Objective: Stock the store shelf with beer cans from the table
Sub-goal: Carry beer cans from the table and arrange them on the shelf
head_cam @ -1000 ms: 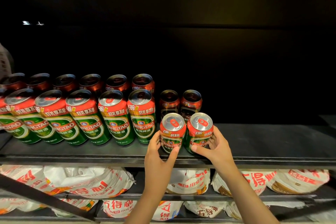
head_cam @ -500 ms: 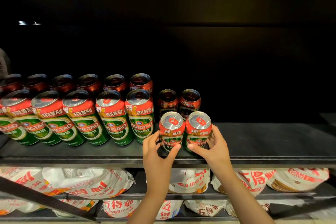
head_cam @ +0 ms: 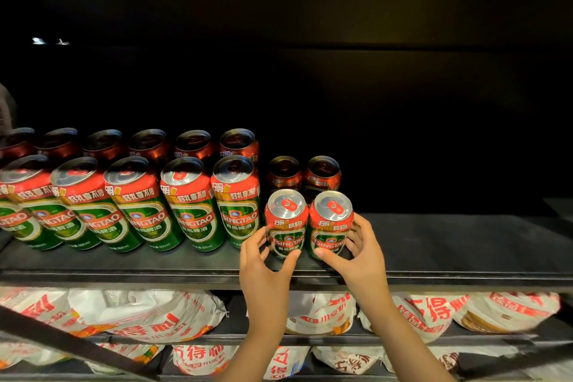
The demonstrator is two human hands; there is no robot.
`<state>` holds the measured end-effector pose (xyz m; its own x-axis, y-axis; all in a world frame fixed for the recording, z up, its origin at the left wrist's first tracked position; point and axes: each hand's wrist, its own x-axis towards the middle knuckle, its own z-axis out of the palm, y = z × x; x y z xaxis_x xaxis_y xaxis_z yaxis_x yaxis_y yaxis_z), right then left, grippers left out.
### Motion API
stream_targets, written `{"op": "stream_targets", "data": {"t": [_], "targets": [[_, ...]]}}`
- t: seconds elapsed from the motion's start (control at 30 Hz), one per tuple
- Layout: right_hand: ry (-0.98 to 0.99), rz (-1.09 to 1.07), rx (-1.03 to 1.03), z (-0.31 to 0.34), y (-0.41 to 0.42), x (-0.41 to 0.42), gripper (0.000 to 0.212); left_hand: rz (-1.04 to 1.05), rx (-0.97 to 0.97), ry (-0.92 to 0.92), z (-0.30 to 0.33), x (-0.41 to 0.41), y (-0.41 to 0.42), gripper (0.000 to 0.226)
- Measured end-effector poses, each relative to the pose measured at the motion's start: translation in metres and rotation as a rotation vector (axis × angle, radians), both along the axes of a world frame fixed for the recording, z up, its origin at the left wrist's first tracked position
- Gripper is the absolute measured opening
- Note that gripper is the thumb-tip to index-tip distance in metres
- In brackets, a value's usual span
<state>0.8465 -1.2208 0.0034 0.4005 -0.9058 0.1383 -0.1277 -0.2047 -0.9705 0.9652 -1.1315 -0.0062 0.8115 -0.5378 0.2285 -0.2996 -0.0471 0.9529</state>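
setting two short cans on the shelf [head_cam: 465,245] at lower centre; our left hand [head_cam: 263,270] grips the left can [head_cam: 286,226], our right hand [head_cam: 361,254] the right can [head_cam: 330,223]. next we judge a clean letting-go

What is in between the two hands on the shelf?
Two short beer cans stand side by side between the left hand and the right hand, as the head view shows.

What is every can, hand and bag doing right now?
Left short red-and-green beer can: upright at shelf front, gripped by the left hand.
Right short red-and-green beer can: upright, touching its twin, gripped by the right hand.
Two short cans behind: upright, untouched.
Tall red-and-green beer cans: two rows, free.
Black metal shelf: right part bare.
White printed bags: lying on lower shelves.
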Motion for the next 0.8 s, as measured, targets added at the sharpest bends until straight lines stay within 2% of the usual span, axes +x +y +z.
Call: {"op": "stream_targets", "data": {"t": [0.4, 0.6, 0.8], "targets": [[-0.023, -0.042, -0.006, 0.005, 0.003, 0.008, 0.063, 0.098, 0.02, -0.101, -0.004, -0.004, -0.004, 0.065], [-0.005, -0.056, -0.017, 0.004, 0.003, 0.01, 0.064, 0.109, 0.015, 0.003, 0.006, -0.007, -0.009, 0.061], [0.016, -0.068, -0.021, 0.005, 0.003, 0.013, 0.063, 0.119, 0.016, 0.009, 0.009, -0.008, -0.009, 0.055]]}}
